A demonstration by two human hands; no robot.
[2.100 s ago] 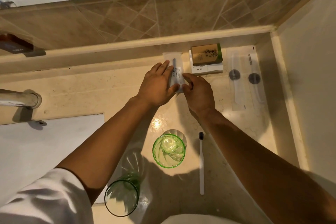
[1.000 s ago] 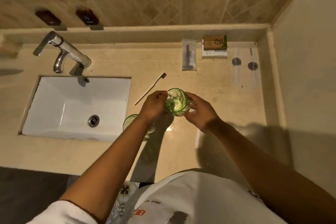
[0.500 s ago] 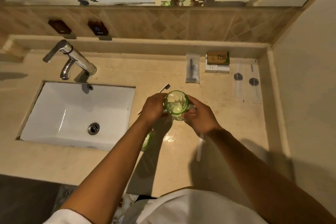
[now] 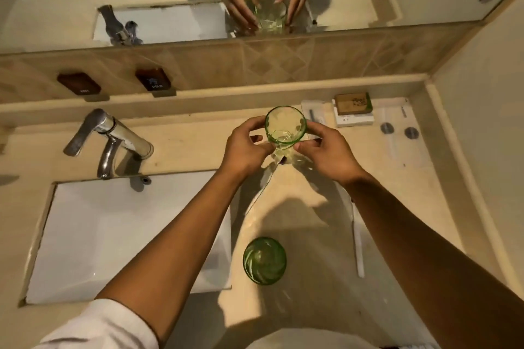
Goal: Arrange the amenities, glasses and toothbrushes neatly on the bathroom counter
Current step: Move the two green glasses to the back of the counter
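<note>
Near the back ledge | you grip one glass [image 4: 285,127] upright, left hand [image 4: 246,150] and right hand [image 4: 326,153] curled round it | probably lifted | razor pack [image 4: 312,113] just behind-right, nearer your right hand

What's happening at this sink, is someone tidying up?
Yes. A person holds a green glass in both hands, the left hand and right hand gripping its sides, toward the back of the bathroom counter. A second green glass stands nearer, beside the sink. A white toothbrush lies to the right. Packaged amenities are lined up along the back wall.
</note>
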